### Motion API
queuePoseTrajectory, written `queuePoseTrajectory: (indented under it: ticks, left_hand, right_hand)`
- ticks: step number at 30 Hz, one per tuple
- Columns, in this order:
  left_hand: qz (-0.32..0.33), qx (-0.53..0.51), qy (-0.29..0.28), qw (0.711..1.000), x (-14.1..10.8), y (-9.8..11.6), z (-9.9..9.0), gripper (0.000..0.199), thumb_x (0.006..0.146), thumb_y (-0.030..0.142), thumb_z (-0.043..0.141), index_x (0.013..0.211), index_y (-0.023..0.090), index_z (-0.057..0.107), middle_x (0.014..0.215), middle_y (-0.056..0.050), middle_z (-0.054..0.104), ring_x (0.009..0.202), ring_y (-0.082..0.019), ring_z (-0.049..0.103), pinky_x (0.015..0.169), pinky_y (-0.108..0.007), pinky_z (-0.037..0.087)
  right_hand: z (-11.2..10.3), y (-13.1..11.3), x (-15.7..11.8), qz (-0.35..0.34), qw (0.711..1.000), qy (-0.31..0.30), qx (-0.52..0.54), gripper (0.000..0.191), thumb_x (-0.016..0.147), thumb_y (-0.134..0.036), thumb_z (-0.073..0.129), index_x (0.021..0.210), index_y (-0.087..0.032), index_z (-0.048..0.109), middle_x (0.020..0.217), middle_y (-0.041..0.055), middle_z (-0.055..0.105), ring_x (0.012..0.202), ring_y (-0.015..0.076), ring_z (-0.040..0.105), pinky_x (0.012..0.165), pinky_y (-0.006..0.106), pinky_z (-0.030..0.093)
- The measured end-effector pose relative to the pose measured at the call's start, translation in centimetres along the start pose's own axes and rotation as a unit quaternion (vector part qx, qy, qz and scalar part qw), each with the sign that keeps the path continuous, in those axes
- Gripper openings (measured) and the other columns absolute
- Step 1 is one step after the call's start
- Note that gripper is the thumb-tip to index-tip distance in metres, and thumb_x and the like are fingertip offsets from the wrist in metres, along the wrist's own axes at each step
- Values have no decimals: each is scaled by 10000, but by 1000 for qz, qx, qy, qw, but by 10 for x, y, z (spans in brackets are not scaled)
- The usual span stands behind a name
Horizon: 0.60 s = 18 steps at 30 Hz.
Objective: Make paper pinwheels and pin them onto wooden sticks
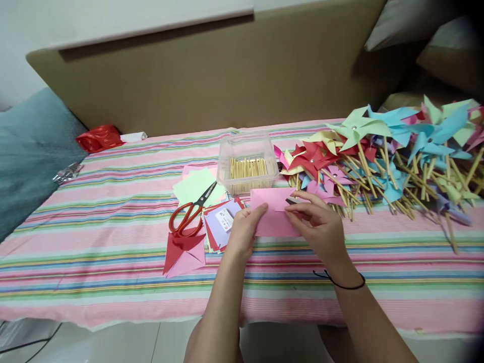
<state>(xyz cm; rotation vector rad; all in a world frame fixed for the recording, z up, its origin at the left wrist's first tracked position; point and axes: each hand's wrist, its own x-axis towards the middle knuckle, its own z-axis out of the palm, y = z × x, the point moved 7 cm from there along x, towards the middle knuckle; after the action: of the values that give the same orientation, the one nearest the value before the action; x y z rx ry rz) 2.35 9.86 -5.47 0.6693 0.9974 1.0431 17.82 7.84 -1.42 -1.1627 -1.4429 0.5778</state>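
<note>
A pink square of paper (274, 224) is pinched at its left edge by my left hand (244, 227), thumb on top. At its right side my right hand (321, 222) is closed round a small dark, pointed, blade-like piece (292, 200), whose tip lies over the sheet; the rest is hidden by my fingers. Left of my hands are red-handled scissors (187, 217), with blades pointing to the upper right. Near them sits a stack of coloured paper squares (217, 229) with a small white packet (224, 220) on top. Red and pink folded paper (185, 254) lies below the scissors.
A clear plastic box (247, 179) of short wooden sticks stands behind the paper. Finished paper pinwheels (355, 128) are heaped at the right. Pale green sheets (194, 186) lie left of the box. A red plastic bag (99, 138) is at the far left of the striped cloth (124, 237).
</note>
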Motion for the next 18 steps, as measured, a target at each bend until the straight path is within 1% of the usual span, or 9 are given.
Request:
queuePoseTrajectory:
  ticks: [3, 6, 9, 12, 16, 18]
  left_hand:
    - [31, 7, -32, 999, -2, 4, 2, 301, 716, 416, 753, 812, 132, 729, 728, -57, 730, 626, -158, 643, 631, -261, 482]
    - [44, 7, -32, 998, -3, 4, 1, 365, 656, 378, 808, 922, 144, 719, 813, -67, 750, 691, -180, 676, 697, -294, 507]
    - [43, -1, -13, 999, -3, 3, -2, 424, 594, 352, 848, 935, 138, 714, 827, -80, 755, 715, -195, 687, 715, -313, 515]
    - [42, -4, -3, 999, -1, 3, -4, 463, 568, 322, 862, 961, 131, 710, 805, -75, 755, 688, -189, 685, 702, -310, 520]
    - [46, -1, 2, 999, 1, 3, -5, 438, 555, 278, 865, 931, 118, 706, 760, -63, 750, 652, -172, 671, 675, -291, 521]
    - [48, 3, 6, 999, 0, 3, -6, 425, 549, 270, 867, 909, 111, 708, 750, -66, 749, 644, -170, 666, 666, -289, 522]
  right_hand:
    - [-4, -1, 0, -5, 1000, 3, -10, 74, 804, -213, 679, 830, -238, 744, 1101, 85, 657, 997, 236, 659, 771, 359, 610]
    - [-3, 1, -1, 0, 1000, -8, 2, 78, 804, -212, 679, 833, -244, 744, 1123, 80, 652, 990, 234, 662, 768, 360, 614]
    - [0, 2, -1, 0, 1000, -19, 6, 78, 809, -223, 676, 834, -250, 744, 1128, 78, 655, 982, 240, 665, 759, 367, 616]
    - [3, 1, -2, -9, 999, -30, 7, 83, 811, -216, 670, 839, -243, 743, 1131, 82, 657, 982, 244, 667, 772, 381, 613]
    - [5, 0, -3, -12, 999, -43, 4, 85, 810, -199, 665, 838, -233, 737, 1125, 88, 655, 1006, 246, 660, 795, 386, 605]
    - [6, 1, -3, -3, 999, -48, 17, 64, 809, -208, 669, 822, -228, 729, 1134, 92, 646, 1036, 247, 650, 817, 378, 596]
